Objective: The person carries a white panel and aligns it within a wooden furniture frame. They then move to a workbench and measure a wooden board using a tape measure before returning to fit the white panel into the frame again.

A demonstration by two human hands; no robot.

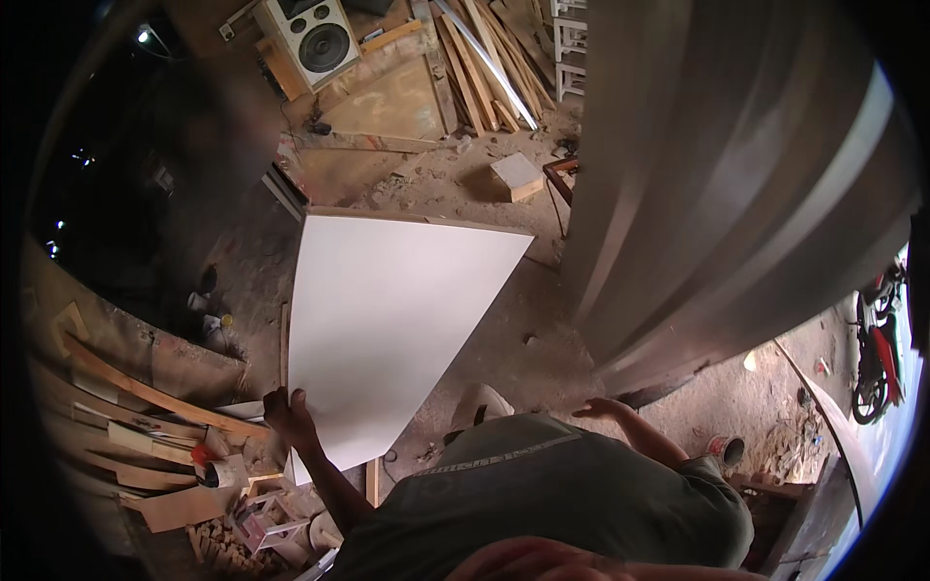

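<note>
A large white panel (pixel 387 310) with a brown edge stretches away in front of me, left of the middle. My left hand (pixel 289 414) grips its left edge near the close end, with the thumb on the white face and the other fingers partly hidden over the edge. Apart from the panel, my right hand (pixel 601 409) hangs at my right side with nothing in it, its fingers stretched out toward the left. A shoe (pixel 482 402) shows on the floor just ahead of my body.
A tall grey metal sheet (pixel 697 194) rises at the right. Wooden strips (pixel 475 68) and a loudspeaker (pixel 315 44) lie at the far side, with a wood block (pixel 518 176) nearer. Planks (pixel 145 387) crowd the left. A tin can (pixel 725 448) and a motorcycle (pixel 877 358) are at the right.
</note>
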